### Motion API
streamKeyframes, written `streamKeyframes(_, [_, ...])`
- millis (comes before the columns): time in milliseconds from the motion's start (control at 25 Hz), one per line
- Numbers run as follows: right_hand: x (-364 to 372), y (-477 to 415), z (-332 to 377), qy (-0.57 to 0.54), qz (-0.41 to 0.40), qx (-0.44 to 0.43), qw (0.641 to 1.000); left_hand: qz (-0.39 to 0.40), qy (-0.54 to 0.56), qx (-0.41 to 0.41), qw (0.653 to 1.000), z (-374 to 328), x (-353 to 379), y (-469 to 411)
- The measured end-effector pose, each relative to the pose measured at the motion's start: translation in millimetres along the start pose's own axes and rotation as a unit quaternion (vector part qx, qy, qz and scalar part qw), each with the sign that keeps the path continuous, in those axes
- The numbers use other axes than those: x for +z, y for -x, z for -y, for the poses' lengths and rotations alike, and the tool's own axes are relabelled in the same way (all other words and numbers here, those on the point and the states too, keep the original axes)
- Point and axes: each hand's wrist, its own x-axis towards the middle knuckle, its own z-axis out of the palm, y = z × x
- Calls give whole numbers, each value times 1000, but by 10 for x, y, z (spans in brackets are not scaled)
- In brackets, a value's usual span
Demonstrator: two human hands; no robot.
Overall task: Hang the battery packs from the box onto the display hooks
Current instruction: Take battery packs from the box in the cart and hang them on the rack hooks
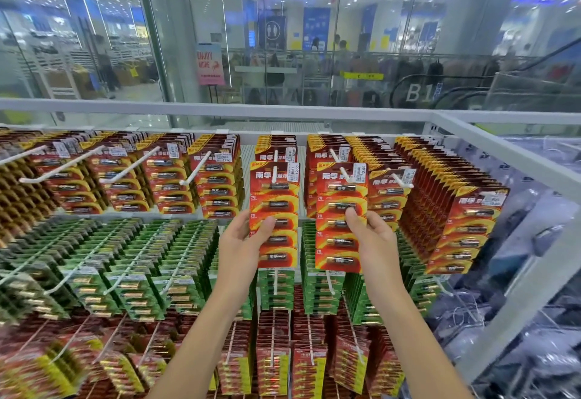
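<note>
My left hand [243,241] grips a red battery pack [274,197] by its lower left edge, thumb on its front. The top hole of that pack sits on a white display hook [275,172] in the upper row. My right hand [372,235] holds a second red battery pack [341,241] by its right side, and this pack hangs on the neighbouring hook [347,175]. Both packs are upright and face me. The box is out of sight.
Rows of full hooks surround my hands: red packs [452,210] along the top, green packs [132,272] in the middle row, red-and-yellow packs [273,367] at the bottom. A white rack frame [503,144] borders the display on the right. A glass wall stands behind.
</note>
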Motion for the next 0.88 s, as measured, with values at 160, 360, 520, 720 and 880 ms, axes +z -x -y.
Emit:
streamKeyframes(160, [132,-249,-64,17,-38,-13,999,-28,-14,26,999,155,-7,-391])
streamKeyframes(360, [202,-537,-243,41,-63,-23,997,-39,-19,30,999,257,24,-665])
streamKeyframes(520, [264,-597,-224,59,-79,17,995,-31,-16,36,999,289,48,-776])
streamKeyframes(720, [313,-681,-325,96,-116,28,988,-9,-13,29,999,245,118,-750])
streamKeyframes(880, [349,-761,-386,81,-120,45,988,-14,-19,28,999,280,117,-793])
